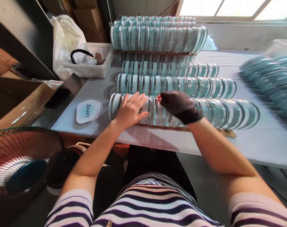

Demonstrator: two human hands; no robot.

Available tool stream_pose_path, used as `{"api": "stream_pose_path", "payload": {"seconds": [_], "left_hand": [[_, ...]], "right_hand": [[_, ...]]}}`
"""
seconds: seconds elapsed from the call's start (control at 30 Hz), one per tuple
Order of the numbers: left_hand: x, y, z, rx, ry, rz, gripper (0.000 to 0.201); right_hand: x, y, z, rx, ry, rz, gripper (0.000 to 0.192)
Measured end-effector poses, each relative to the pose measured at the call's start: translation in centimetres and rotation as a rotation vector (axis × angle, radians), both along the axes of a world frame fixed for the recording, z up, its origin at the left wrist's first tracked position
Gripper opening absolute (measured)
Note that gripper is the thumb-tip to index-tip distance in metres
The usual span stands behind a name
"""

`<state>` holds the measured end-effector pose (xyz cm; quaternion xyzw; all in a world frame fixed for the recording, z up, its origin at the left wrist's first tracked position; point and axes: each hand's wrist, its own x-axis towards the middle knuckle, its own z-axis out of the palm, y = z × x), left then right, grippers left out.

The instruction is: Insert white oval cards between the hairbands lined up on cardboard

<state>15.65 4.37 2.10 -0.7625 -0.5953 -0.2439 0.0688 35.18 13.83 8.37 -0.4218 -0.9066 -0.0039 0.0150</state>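
Observation:
A row of round clear glass discs (216,112), stood on edge, runs along the near side of the table. My bare left hand (132,108) rests on top of this row toward its left end, fingers spread and thumb apart. My right hand (178,105), in a dark striped glove with bare fingertips, is over the middle of the same row. Its fingers are pinched together at the discs' upper rims; whatever is between them is too small to make out. Some brown cardboard (228,133) shows under the row.
More rows of glass discs (159,39) stand behind, and others lean at the right (271,82). A white basket (93,71) holds small items. A rounded pad with lettering (87,112) lies at the table's left. Below it stand a fan (27,157) and an opened carton (22,104).

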Motion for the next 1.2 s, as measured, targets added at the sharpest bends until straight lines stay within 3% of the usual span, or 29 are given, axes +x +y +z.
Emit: {"api": "stream_pose_path", "payload": {"seconds": [0.07, 0.13, 0.23, 0.37, 0.43, 0.53, 0.6, 0.7, 0.8, 0.9, 0.97, 1.03, 1.1, 1.2], "left_hand": [[1.7, 0.6, 0.0, -0.005, 0.020, -0.040, 0.058], [2.8, 1.2, -0.2, -0.017, 0.040, -0.050, 0.057], [3.3, 1.5, -0.4, -0.028, 0.052, -0.051, 0.056], [2.9, 1.4, -0.5, -0.041, 0.067, -0.047, 0.057], [2.9, 1.4, -0.4, -0.055, 0.069, -0.040, 0.057], [3.0, 1.4, -0.4, -0.068, 0.066, -0.037, 0.056], [3.0, 1.5, -0.4, -0.077, 0.062, -0.034, 0.056], [3.0, 1.6, -0.4, -0.095, 0.051, -0.031, 0.056], [3.0, 1.7, -0.4, -0.100, 0.034, -0.040, 0.056], [2.8, 1.7, -0.3, -0.104, 0.029, -0.041, 0.055], [2.6, 1.6, -0.1, -0.114, 0.033, -0.041, 0.055], [2.6, 1.5, 0.1, -0.123, 0.044, -0.038, 0.054], [3.0, 1.5, 0.4, -0.114, 0.050, -0.032, 0.056], [4.6, 2.0, 0.6, -0.065, 0.040, -0.037, 0.061]], "right_hand": [[-0.7, 4.6, 2.2, -0.092, -0.195, 0.000, 0.036], [-2.0, 8.2, 2.8, -0.258, -0.305, 0.128, 0.032], [-4.0, 11.3, 2.0, -0.461, -0.333, 0.271, 0.029], [-5.8, 12.7, 1.0, -0.688, -0.423, 0.264, 0.027], [-6.3, 12.7, 1.1, -0.634, -0.484, 0.326, 0.026], [-5.8, 11.7, 2.0, -0.352, -0.456, 0.426, 0.024], [-4.6, 10.1, 2.8, -0.219, -0.350, 0.399, 0.026], [-1.5, 6.0, 3.1, -0.155, -0.187, 0.297, 0.031], [1.5, 0.2, 0.4, -0.071, -0.102, 0.212, 0.034], [3.3, -5.2, -4.8, -0.039, -0.070, 0.198, 0.037], [4.2, -7.4, -7.8, -0.054, -0.064, 0.209, 0.036], [5.1, -7.8, -8.9, -0.076, -0.048, 0.210, 0.035], [6.2, -6.1, -7.4, -0.044, 0.019, 0.150, 0.037], [7.1, -0.5, -2.3, 0.085, 0.111, 0.003, 0.043]]}}
